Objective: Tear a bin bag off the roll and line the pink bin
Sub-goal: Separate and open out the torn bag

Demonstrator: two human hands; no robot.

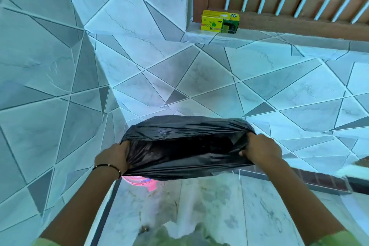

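From the head view, both hands grip the mouth of a black bag (185,146). The left hand (113,158) is closed on the bag's left edge, fingers tucked inside the rim; the right hand (259,149) is closed on the right edge, thumb over the film. Between the two hands the mouth is pulled wide and taut, dark inside, likely so that it can be stretched over a rim.

The pink bin (140,182) sits just below the left hand, mostly hidden under the bag; only a pink strip of it shows beneath the bag's near edge. The bag seems to be held right over the bin to be lowered and folded around its top, though whether any part already grips the rim cannot be told.

Far beyond the right hand, a yellow box (219,22) of bin bags rests on a tiled ledge (199,36), well apart from the work. The tearing step looks done; the lining appears under way.
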